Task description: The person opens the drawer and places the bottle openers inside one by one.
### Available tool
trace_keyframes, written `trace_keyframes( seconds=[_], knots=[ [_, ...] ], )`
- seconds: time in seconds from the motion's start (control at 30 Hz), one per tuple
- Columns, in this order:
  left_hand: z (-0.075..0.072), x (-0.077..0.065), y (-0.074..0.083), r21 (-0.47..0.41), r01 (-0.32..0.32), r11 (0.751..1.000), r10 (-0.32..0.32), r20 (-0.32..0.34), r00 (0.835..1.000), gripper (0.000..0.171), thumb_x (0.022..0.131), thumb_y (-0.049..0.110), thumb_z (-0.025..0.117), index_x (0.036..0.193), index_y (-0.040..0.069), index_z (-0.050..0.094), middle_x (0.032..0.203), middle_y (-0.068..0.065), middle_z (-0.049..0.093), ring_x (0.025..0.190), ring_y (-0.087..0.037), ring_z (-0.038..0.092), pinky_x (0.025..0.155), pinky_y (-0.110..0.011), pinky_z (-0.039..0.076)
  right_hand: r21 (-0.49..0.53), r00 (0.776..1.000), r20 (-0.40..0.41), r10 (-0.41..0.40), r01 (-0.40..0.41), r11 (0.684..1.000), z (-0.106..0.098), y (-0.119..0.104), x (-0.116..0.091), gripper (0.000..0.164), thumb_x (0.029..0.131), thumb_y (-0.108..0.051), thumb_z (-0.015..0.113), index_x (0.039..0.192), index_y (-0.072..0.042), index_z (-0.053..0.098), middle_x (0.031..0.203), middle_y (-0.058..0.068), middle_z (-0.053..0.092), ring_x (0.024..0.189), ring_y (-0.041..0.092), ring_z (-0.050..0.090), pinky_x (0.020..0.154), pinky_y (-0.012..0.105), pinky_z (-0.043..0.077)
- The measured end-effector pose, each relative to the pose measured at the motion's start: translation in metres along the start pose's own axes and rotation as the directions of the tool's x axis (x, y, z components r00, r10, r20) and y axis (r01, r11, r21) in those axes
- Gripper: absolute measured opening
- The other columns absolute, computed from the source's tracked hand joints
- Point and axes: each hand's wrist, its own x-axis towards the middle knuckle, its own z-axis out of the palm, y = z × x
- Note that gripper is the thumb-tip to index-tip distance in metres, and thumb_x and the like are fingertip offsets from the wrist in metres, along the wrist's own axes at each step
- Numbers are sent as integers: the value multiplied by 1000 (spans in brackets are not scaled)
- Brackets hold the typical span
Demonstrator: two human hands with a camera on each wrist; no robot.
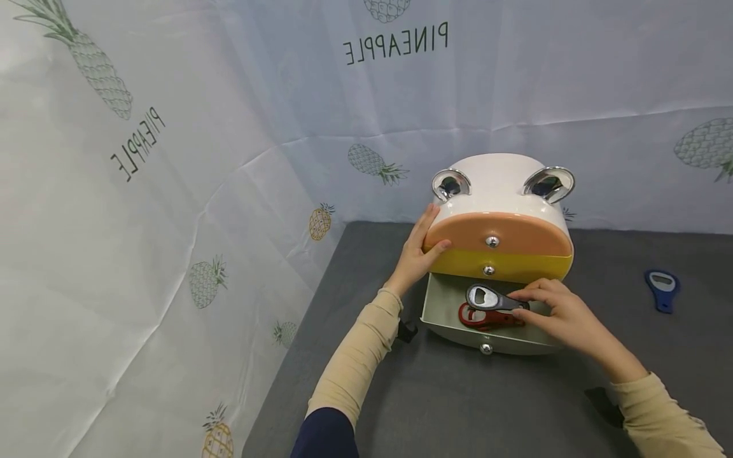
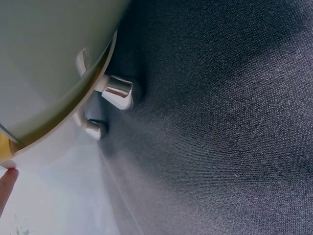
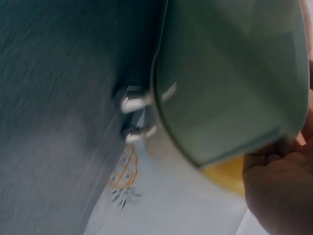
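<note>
A rounded white box (image 1: 498,181) with drawers stands on the grey table. Its orange drawer (image 1: 466,230) and yellow drawer (image 1: 515,267) are closed, and the green bottom drawer (image 1: 449,299) is pulled out. My left hand (image 1: 413,259) rests against the box's left side, fingers extended and thumb on the front. With thumb and fingers, my right hand (image 1: 564,313) pinches the handle end of a black bottle opener (image 1: 483,298) over the open drawer. Under it lies a red bottle opener (image 1: 487,320) in the drawer, partly covered. In the right wrist view, the drawer wall (image 3: 230,93) hides the openers.
A blue bottle opener (image 1: 663,291) lies on the table (image 1: 458,407) to the right. Two shiny rings (image 1: 451,184) stick up from the box top, and short metal feet (image 2: 117,92) hold it up. A pineapple-print cloth (image 1: 275,76) hangs behind and at left.
</note>
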Motion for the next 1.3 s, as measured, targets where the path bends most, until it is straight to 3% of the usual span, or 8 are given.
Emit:
trace_keyframes(
  seconds=[0.1,0.23,0.43,0.6,0.83,0.97,1.13,1.3],
  knots=[
    [-4,-3,13,2,-14,1000,14,2,1000,65,91,15,60,147,11,28,157,-10,19,145,-21,20,117,-45,23,-17,999,40,17,-16,1000,8,-4,4,22,75,-13,77,96,-12,73,85,-8,57,79,3,46,63,21,37],
    [-5,-5,16,2,-7,1000,7,6,1000,66,91,11,60,148,11,27,157,-10,18,145,-23,19,117,-46,23,-24,993,113,42,-40,999,17,-6,9,19,77,-16,75,96,-11,74,85,-6,58,77,7,48,63,23,40],
    [-5,-6,16,-7,6,1000,-6,9,1000,65,91,14,59,148,13,27,157,-7,17,145,-20,18,117,-45,23,-75,970,217,105,-91,993,26,-5,14,19,81,-15,72,98,-7,73,85,-2,58,79,12,50,66,27,43],
    [-5,-6,14,-5,9,1000,-9,15,1000,66,91,15,59,148,13,26,158,-7,16,146,-21,17,117,-45,23,-137,960,242,140,-109,985,29,-5,16,20,80,-15,72,97,-5,72,86,3,59,80,17,52,66,31,45],
    [6,3,-20,10,-4,1000,4,0,1000,70,90,18,62,149,22,24,158,4,14,146,-16,17,117,-46,23,-207,958,240,154,-105,973,32,-4,17,19,77,-14,74,93,-5,72,86,5,61,79,21,54,66,34,45],
    [7,3,-25,1,-26,1000,26,-12,1000,69,90,32,60,149,30,24,157,11,14,145,-10,17,117,-44,25,-245,955,247,164,-103,964,33,-4,18,19,76,-14,74,93,-6,73,86,7,62,80,25,55,69,40,46],
    [7,3,-26,-5,-40,999,40,-14,999,73,83,57,49,148,34,23,158,10,14,145,-9,17,116,-45,25,-268,951,256,172,-102,958,33,-5,18,20,74,-14,72,93,-7,74,87,7,64,79,26,55,71,43,46],
    [8,3,-27,0,-43,999,43,-15,999,72,85,54,50,148,34,23,158,11,13,145,-9,17,116,-45,24,-255,952,251,177,-111,961,33,-6,18,22,75,-16,72,95,-7,73,88,7,65,81,27,55,73,43,46]
  ],
)
